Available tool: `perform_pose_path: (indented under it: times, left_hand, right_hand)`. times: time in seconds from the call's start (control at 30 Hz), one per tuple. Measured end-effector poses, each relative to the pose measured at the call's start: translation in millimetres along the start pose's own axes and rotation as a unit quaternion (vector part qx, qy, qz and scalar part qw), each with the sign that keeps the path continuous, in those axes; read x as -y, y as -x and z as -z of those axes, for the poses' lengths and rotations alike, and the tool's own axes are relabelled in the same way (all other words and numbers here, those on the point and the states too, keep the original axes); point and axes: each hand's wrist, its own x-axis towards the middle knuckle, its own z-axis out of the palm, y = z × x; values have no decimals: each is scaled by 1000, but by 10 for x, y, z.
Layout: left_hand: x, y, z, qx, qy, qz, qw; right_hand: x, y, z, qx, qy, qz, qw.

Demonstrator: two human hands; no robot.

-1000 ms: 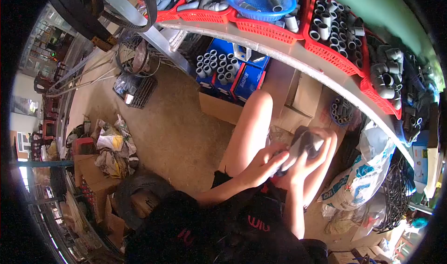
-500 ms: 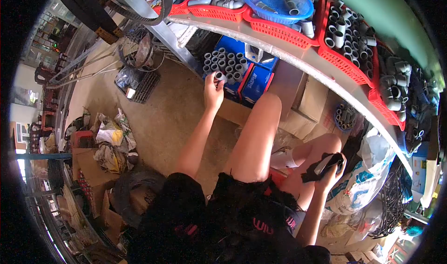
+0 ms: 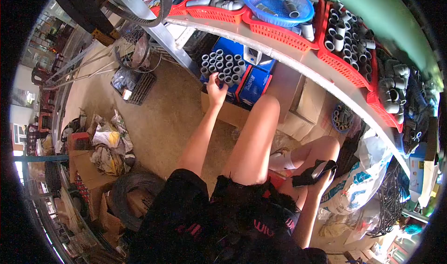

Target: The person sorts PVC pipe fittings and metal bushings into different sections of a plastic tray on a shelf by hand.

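My left hand (image 3: pixel 216 92) is at the near edge of a cluster of short grey plastic pipe fittings (image 3: pixel 227 64), which stand upright on a blue box. Its thumb and fingers are apart, with the fingertips close to the front fittings; light contact with one cannot be ruled out. Over by my right knee, my right hand (image 3: pixel 323 179) is closed on a black cloth (image 3: pixel 309 173). The cloth hangs toward my lap, and part of it is hidden by the fingers.
Above the boxes runs a shelf edge (image 3: pixel 298 63) bearing red baskets (image 3: pixel 279 33) of grey fittings and a blue plastic basket (image 3: pixel 278 17). Another blue box (image 3: pixel 254 85) sits beside the cluster. A white sack (image 3: pixel 356 189) stands right; a coil of wire (image 3: pixel 128 201) lies left.
The fitting that my left hand held is now among the cluster, and that hand's fingers have parted. My right hand has moved slightly down and left with the cloth.
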Motion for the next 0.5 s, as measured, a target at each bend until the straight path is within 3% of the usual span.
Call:
perform_pose_path:
  times: [0.1, 0.13, 0.2, 0.23, 0.27, 0.3, 0.33, 0.37, 0.4, 0.5]
  left_hand:
    - [-112, 44, 4, -35, -19, -57, 998]
    - [-150, 56, -4, -30, 42, -29, 998]
    - [-230, 104, 38, -74, -3, -42, 996]
    - [-284, 114, 50, -96, -23, -50, 994]
    - [-232, 99, 55, -90, -23, -27, 995]
    - [-387, 56, 81, -113, -57, -60, 990]
    - [-598, -37, 87, -132, -49, -97, 985]
    - [-822, -121, 97, -150, -41, -131, 979]
    - [-1134, -271, 72, -157, 56, -153, 974]
    - [-2035, -709, 13, -140, 37, -295, 944]
  right_hand:
    - [-2, 20, -33, -6, 69, 44, 997]
    - [-5, 25, -23, -8, 87, 57, 995]
    - [1, 3, 27, -11, 104, 74, 992]
    - [22, -23, 69, 51, 330, 264, 905]
    - [45, -48, 108, 23, 494, 464, 735]
    - [-2, -101, 175, 73, 320, 294, 898]
    - [-40, -147, 231, 42, 90, 127, 987]
    - [117, -59, 109, 34, -84, 26, 996]
    - [185, -144, 77, -12, -188, -77, 979]
    - [95, -207, 166, 70, -165, -22, 984]
